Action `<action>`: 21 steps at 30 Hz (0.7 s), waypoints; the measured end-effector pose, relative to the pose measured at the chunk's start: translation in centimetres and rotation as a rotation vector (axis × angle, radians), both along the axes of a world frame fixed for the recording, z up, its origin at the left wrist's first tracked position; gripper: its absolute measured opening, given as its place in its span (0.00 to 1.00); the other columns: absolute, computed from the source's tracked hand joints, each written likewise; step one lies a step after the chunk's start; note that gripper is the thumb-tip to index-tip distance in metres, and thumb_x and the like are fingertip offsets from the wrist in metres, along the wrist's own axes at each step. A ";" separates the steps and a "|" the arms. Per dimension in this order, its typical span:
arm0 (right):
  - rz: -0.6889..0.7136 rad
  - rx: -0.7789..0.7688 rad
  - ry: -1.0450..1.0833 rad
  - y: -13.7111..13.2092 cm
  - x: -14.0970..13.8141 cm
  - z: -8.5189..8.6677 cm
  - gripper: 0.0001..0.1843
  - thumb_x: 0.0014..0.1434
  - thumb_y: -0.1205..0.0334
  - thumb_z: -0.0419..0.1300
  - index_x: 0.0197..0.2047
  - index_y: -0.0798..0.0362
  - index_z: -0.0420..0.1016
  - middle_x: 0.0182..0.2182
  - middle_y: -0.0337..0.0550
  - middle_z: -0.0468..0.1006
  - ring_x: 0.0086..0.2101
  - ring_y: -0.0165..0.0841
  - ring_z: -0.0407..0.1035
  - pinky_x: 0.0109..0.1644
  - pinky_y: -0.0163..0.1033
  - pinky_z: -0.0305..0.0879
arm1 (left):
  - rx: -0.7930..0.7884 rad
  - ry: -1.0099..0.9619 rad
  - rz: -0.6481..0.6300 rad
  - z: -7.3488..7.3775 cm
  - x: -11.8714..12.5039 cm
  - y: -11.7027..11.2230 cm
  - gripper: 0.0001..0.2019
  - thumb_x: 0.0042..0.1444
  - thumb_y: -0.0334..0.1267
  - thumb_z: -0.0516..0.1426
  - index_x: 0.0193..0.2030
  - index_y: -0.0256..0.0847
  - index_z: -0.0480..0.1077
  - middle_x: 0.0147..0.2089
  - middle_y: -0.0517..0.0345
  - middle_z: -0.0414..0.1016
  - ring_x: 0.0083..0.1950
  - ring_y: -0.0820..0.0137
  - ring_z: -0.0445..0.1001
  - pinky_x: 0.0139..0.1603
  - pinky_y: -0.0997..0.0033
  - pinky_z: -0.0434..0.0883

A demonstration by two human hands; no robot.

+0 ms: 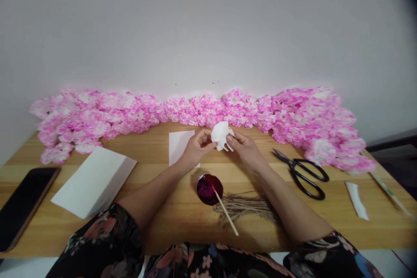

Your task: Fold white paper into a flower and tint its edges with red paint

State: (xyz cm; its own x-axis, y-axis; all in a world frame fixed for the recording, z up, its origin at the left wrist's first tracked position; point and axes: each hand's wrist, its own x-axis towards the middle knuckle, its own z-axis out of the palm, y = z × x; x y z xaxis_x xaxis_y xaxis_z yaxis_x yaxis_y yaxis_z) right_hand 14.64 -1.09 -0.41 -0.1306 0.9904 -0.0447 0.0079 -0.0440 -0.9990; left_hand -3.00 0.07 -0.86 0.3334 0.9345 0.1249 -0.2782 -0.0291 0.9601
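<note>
A small white paper piece [220,134] with a rounded edge and strips at its lower right is held up between both hands over the middle of the table. My left hand [199,144] pinches its left side between thumb and fingers. On its right side, my right hand [243,147] grips it the same way. Below the hands sits a round dish of dark magenta liquid [206,193], with a thin wooden stick [228,217] leaning out of it. A flat white paper sheet [177,145] lies just beyond my left hand.
Pink and white paper flowers [208,110] line the back edge along the wall. Black scissors [302,171], a white strip [357,200] and a brush-like stick [391,194] lie right. Twine pieces [250,207] lie near the dish. A white paper stack [94,180] and phone [24,204] are left.
</note>
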 end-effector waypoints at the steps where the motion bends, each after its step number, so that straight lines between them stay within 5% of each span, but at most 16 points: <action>1: 0.012 -0.008 0.014 0.0 0.0 -0.2 0.19 0.54 0.44 0.62 0.32 0.53 0.74 0.25 0.37 0.70 0.27 0.29 0.61 0.34 0.35 0.58 | -0.001 -0.002 0.005 -0.1 0.0 0.0 0.16 0.47 0.41 0.66 0.35 0.37 0.65 0.30 0.61 0.73 0.32 0.75 0.71 0.36 0.74 0.68; 9: -0.078 0.033 -0.078 0.1 0.1 0.0 0.21 0.55 0.41 0.60 0.30 0.53 0.72 0.25 0.39 0.71 0.27 0.30 0.63 0.34 0.36 0.60 | 0.044 0.076 0.137 0.2 -0.5 -0.2 0.10 0.55 0.38 0.57 0.43 0.40 0.65 0.38 0.58 0.73 0.37 0.73 0.71 0.37 0.73 0.67; 14: -0.156 0.178 -0.327 -0.6 -0.2 1.5 0.19 0.58 0.46 0.57 0.28 0.53 0.70 0.21 0.35 0.66 0.24 0.28 0.58 0.30 0.35 0.54 | 0.269 0.343 0.357 1.1 -0.6 -0.7 0.08 0.57 0.41 0.57 0.33 0.39 0.66 0.33 0.59 0.70 0.35 0.73 0.67 0.39 0.72 0.65; 21: -0.234 0.320 -0.540 -1.2 -0.9 1.4 0.16 0.58 0.49 0.57 0.33 0.52 0.77 0.24 0.39 0.75 0.25 0.31 0.64 0.31 0.36 0.58 | 0.370 0.581 0.302 1.1 -0.3 -1.3 0.10 0.53 0.43 0.60 0.31 0.40 0.67 0.29 0.60 0.70 0.31 0.71 0.67 0.35 0.71 0.62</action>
State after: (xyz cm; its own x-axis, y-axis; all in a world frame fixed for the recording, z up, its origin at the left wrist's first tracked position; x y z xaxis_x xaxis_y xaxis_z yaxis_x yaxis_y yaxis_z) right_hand 13.77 -2.31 1.00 0.0475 0.9653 0.2567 0.5367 0.1921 -0.8216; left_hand -3.30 -1.20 0.24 0.1770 0.9269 0.3309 0.3417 -0.3731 0.8625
